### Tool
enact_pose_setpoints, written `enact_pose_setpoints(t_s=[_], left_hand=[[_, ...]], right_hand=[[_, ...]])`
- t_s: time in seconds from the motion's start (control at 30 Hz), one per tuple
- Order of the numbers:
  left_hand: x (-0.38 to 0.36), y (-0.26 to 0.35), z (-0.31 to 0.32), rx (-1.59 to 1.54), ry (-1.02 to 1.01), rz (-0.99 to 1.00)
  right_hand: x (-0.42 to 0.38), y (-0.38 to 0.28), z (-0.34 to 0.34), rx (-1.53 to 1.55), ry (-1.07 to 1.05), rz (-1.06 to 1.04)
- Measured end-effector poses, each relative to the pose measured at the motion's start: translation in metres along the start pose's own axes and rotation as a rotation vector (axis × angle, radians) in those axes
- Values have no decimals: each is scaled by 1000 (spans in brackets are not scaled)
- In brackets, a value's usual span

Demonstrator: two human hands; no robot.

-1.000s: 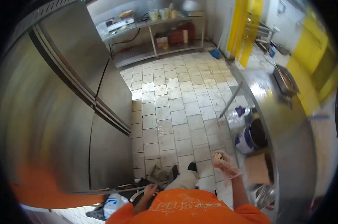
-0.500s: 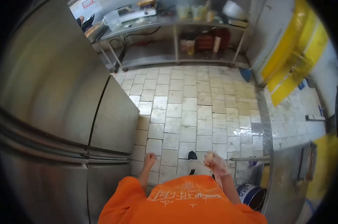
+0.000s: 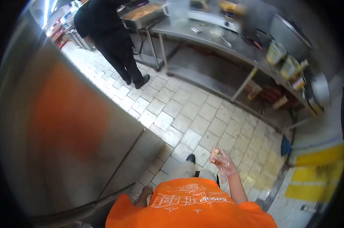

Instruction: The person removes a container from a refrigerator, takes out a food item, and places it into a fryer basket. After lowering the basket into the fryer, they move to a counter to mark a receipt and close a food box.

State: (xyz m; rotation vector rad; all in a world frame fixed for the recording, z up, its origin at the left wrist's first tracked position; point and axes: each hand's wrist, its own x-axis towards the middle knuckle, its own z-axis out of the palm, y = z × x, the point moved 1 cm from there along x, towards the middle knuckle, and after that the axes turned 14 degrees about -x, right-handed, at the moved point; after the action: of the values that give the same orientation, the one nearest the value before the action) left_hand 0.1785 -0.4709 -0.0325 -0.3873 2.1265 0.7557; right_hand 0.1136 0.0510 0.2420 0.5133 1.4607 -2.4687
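Commercial kitchen w/ pale tiled floor [image 3: 202,114]. Big stainless fridge [image 3: 65,133] fills the left side; long steel prep table [image 3: 225,41] runs along the back w/ tubs and a clear jug on it. A co-worker in dark clothes [image 3: 107,34] stands at the far end, back turned.

Right hand [image 3: 222,161], in a thin clear glove, is raised in front of the orange shirt [image 3: 191,207] and curled around a small food piece [image 3: 216,152], light brown, too blurred to ID. Left hand [image 3: 145,190] hangs low beside the fridge; can't tell if it's clenched or slack, nothing visible in it.

Risk, IMO: slick glove plus walking pace could let the piece slip to the floor; tiles look wet-shiny too, so footing is iffy.

Shirt has white print, unreadable.
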Motion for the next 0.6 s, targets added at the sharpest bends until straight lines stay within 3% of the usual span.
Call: enact_pose_setpoints(t_s=[0.03, 0.1, 0.17, 0.23, 0.3, 0.4, 0.53, 0.6], left_hand=[[39, 73, -3, -11, 24, 129], [100, 221, -13, -449, -61, 358], [89, 401, -52, -665, -233, 554], [144, 501, -60, -696, -251, 722], [159, 578, -91, -689, -92, 803], [226, 580, -145, -571, 12, 758], [281, 481, -197, -992, 563, 271], [276, 444, -235, -1160, 750, 151]], right_hand=[[25, -19, 1, 40, 38, 6], [67, -60, 10, 61, 4, 6], [119, -99, 13, 72, 61, 41], [189, -131, 15, 54, -24, 41], [285, -157, 16, 15, -133, 69], [417, -195, 45, -297, -365, 79], [570, -248, 151, -646, -645, 199], [633, -244, 220, -725, -763, 307]])
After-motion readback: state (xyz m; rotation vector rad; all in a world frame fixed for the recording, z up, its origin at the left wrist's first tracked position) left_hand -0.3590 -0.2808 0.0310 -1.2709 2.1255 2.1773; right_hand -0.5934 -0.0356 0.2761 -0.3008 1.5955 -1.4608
